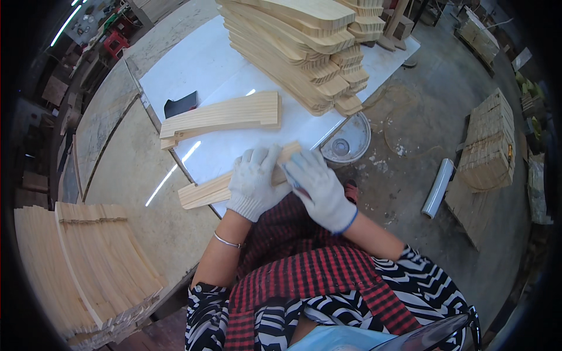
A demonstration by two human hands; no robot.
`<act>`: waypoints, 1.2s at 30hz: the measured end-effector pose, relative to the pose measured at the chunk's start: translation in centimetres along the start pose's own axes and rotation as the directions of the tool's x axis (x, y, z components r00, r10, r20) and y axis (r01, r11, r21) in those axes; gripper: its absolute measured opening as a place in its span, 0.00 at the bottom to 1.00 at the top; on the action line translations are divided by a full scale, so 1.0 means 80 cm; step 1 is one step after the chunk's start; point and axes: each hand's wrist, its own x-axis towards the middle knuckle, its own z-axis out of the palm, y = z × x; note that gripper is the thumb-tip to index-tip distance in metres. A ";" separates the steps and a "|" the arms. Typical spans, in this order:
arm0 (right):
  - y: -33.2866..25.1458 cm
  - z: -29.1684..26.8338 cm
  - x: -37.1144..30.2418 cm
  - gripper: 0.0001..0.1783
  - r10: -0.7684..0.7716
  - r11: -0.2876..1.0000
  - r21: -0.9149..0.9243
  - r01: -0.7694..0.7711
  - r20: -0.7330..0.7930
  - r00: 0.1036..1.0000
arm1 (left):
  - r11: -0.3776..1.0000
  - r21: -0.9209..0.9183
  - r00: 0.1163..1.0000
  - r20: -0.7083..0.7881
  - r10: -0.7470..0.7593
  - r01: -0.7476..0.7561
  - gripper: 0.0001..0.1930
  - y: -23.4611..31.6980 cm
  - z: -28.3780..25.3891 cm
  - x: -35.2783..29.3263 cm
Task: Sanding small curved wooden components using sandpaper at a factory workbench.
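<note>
Head view: well to the left of the fingers of the gloved left hand [254, 180] sits a broad stack of pale boards [111, 257]. Beyond those fingertips, leftward, a dark sheet [181, 104] lies on the white tabletop [199, 64] beside a few shaped wooden pieces [228, 115]. The wooden strip [205, 191] shows to the left from under these fingers, which lie close together, clamped across it. Farther out, ahead of them, rises a tall pile [287, 50] of similar pieces. The fingers of the gloved right hand [321, 190] bend together over the strip's right part, gripping what looks like a thin pad [301, 191], mostly hidden. Just right of them is a white bucket [362, 146]; well apart, a shiny pale roll [438, 188] and a wood bundle [489, 143]
</note>
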 end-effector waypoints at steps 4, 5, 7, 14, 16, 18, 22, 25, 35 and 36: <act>0.021 0.018 0.032 0.28 -0.046 0.996 -0.085 0.033 -0.149 0.988 | 1.000 -0.012 1.000 0.001 -0.001 0.001 0.38 0.002 0.001 0.004; 0.030 0.022 0.041 0.28 -0.006 0.998 -0.063 -0.002 -0.120 0.993 | 1.000 0.001 1.000 -0.003 -0.011 0.011 0.38 0.002 0.003 0.007; 0.034 0.016 0.058 0.27 0.055 0.998 -0.023 -0.057 -0.075 0.996 | 1.000 0.022 1.000 0.003 -0.020 0.020 0.37 0.007 -0.005 0.007; 0.004 -0.031 -0.055 0.25 0.114 0.963 0.247 -0.108 -0.010 0.993 | 0.997 0.017 0.995 0.066 -0.076 0.075 0.39 0.009 -0.012 0.005; 0.008 -0.039 -0.062 0.22 0.323 0.888 0.378 -0.261 -0.111 0.940 | 0.999 0.009 0.995 0.096 -0.037 0.036 0.39 0.008 -0.015 0.000; 0.019 -0.041 -0.058 0.23 0.339 0.893 0.376 -0.246 -0.203 0.919 | 0.999 -0.012 0.991 0.130 0.033 -0.031 0.40 0.005 -0.022 -0.003; 0.005 -0.058 -0.013 0.27 -0.005 0.995 0.099 0.010 -0.042 0.999 | 0.983 -0.011 0.982 0.049 0.185 -0.184 0.37 -0.007 -0.031 -0.030; 0.003 -0.039 0.001 0.27 -0.030 0.997 0.079 0.024 0.071 0.997 | 0.977 -0.044 0.973 -0.109 0.203 -0.209 0.34 -0.004 -0.038 -0.055; -0.035 -0.032 -0.004 0.23 0.122 0.837 0.469 -0.282 0.343 0.931 | -0.730 -0.669 0.783 0.526 -0.331 0.141 0.41 0.032 0.028 -0.176; -0.041 -0.031 -0.007 0.25 0.133 0.767 0.510 -0.390 0.468 0.874 | -0.672 -0.735 0.814 0.441 -0.377 0.087 0.43 0.042 0.023 -0.164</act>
